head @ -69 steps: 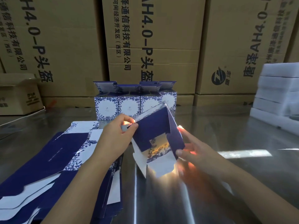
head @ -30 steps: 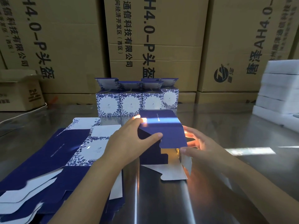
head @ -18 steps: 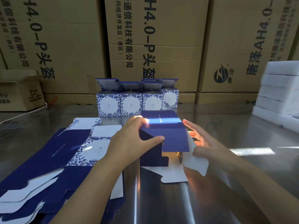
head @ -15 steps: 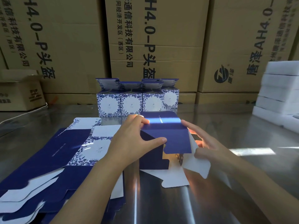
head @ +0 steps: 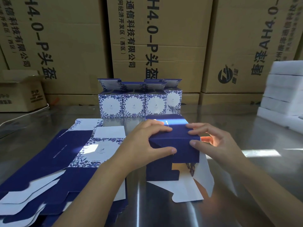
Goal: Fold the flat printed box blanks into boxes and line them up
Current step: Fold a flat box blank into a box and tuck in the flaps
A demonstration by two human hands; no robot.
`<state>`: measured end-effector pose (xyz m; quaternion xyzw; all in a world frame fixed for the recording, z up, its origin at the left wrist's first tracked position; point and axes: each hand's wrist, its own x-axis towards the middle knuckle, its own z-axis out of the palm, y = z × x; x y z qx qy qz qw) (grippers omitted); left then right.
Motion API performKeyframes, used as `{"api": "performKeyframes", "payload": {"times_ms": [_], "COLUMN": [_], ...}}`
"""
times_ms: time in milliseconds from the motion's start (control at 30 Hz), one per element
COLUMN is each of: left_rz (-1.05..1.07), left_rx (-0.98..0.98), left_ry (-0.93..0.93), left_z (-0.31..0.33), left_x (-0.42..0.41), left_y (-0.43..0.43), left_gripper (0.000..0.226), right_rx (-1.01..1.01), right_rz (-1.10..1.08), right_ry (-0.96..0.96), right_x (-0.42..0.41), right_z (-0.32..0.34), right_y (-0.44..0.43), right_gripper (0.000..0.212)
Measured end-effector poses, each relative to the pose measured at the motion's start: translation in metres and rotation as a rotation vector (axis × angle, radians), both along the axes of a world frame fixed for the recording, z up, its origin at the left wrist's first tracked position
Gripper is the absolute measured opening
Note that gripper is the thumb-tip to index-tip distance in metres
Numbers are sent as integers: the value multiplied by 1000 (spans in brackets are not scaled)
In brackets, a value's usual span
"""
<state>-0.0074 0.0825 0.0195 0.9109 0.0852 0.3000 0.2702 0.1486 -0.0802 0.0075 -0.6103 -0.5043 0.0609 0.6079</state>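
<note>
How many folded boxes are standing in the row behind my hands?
4. Side by side from the left: the first box, the second box, the third box; the fourth box at the right end, set farther back. More could be hidden behind them.

Steel table (head: 262, 185), cardboard cartons (head: 164, 38) behind, foam stack (head: 287, 89) rt.

Two hands in view, left hand (head: 144, 145) and right hand (head: 218, 143), both bare. Left forearm (head: 91, 194) and right forearm (head: 265, 190) bare up to the frame edge. Fingers slender; fingernails short, trimmed. Sun patch across the right hand's fingers.
</note>
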Motion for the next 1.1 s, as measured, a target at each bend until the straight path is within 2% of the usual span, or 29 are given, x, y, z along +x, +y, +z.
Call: {"api": "performKeyframes", "payload": {"times_ms": [167, 500, 567, 700, 767, 867, 1033, 1100], "left_rz": [50, 98, 115, 125, 116, 128, 150, 153], "left_rx": [41, 113, 118, 87, 76, 79, 64, 88], "left_ry": [-31, -63, -66, -51, -42, -32, -28, -29], "left_z": [-3, -4, -4, -2, -2, -1, -1, -2], "left_x": [4, 6, 3, 0, -2, -3, -5, -3], "left_y": [-2, 1, 4, 13, 16, 20, 27, 25], "left_gripper": [49, 48, 47, 46, 46, 47, 47, 47], "right_rx": [15, -18, -44, -138, -230, -289, -257, -263], "right_rz": [-82, -178, -223, -327, -311, -220, -88, -122], "right_ry": [-31, -239, -374, -752, -830, -767, -285, -242], "right_x": [-3, -5, -9, -16, -16, -12, -10, -11], "right_z": [4, 15, 19, 30, 38, 48, 40, 35], "right_y": [-2, -6, -3, 5, 8, 14, 24, 23], "right_gripper": [29, 16, 20, 14, 14, 11, 15, 15]}}
